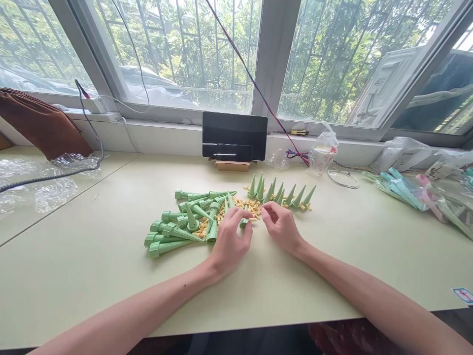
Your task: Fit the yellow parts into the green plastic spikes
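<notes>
Forearms (148,303) nearest; my left hand (231,237) half-curled at a green spike (243,224), hold unclear; right hand (284,228) nearly pinched, contents unclear; yellow pieces (241,202) heaped by both, probably for reach; upright spikes (309,196) rowed beyond, presumably kept from loose spikes (170,248)

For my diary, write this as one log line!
left hand: at green cone, grip unclear; right hand: near yellow pieces; upright cones: mostly beyond right hand

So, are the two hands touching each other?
Apart: the head view shows table between the left hand and the right hand.
</notes>
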Motion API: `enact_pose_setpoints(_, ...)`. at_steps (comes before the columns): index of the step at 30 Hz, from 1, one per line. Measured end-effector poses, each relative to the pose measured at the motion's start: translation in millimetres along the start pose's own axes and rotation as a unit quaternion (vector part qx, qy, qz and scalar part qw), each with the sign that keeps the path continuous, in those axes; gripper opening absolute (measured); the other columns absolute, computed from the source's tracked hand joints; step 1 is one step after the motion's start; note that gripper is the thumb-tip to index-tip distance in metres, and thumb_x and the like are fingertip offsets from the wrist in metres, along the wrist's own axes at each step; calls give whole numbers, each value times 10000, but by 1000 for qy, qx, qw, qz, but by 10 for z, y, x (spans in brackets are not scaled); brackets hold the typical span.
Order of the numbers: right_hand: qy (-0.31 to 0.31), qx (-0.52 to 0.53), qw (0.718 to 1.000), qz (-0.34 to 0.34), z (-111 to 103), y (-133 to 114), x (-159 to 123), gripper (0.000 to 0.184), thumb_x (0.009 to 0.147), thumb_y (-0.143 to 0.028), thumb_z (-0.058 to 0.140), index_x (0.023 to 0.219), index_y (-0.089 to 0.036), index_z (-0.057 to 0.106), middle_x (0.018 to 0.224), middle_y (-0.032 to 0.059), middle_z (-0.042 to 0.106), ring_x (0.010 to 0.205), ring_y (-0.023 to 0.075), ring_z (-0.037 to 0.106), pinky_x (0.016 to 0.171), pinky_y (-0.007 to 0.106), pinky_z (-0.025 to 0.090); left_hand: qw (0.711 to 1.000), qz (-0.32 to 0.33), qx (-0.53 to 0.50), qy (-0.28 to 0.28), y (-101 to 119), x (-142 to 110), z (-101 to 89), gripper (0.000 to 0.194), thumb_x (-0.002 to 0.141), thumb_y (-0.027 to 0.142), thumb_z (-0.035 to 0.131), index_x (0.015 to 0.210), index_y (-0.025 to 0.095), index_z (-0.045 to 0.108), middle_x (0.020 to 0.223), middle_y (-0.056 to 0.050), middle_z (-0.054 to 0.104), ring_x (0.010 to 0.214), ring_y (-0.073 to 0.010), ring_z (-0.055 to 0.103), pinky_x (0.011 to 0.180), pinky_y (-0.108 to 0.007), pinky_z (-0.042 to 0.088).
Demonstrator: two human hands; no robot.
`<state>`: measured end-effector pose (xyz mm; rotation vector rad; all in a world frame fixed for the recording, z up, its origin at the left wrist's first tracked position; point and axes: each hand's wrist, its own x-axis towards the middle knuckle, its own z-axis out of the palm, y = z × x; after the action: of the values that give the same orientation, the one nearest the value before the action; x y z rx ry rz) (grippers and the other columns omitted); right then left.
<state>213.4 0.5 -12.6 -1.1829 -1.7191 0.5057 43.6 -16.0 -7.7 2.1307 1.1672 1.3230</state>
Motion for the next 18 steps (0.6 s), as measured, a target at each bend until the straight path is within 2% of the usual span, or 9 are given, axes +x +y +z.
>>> enact_pose_setpoints(9, -4, -3, 1000, 3, -6, 11, -3, 157, 914, -270, 508, 792, -189, 565, 679, 3, 610, 539, 134, 530, 516, 260, 419, 999, -11, 8, -31, -4, 2, 9, 143, 890, 101, 507, 918, 209, 596, 938, -32, 603, 878, -183, 594, 766, -299, 466)
enact_pose_setpoints(18, 24, -7, 1000, 9, 0, 22, 13, 179, 926, -313, 507, 815, -189, 575, 699, 18, 629, 571, 151, 561, 540, 268, 438, 999, 10, 24, -43, -27, -11, 26, 157, 888, 86, 503, 953, 215, 566, 983, -41, 610, 971, -204, 592, 849, -333, 471)
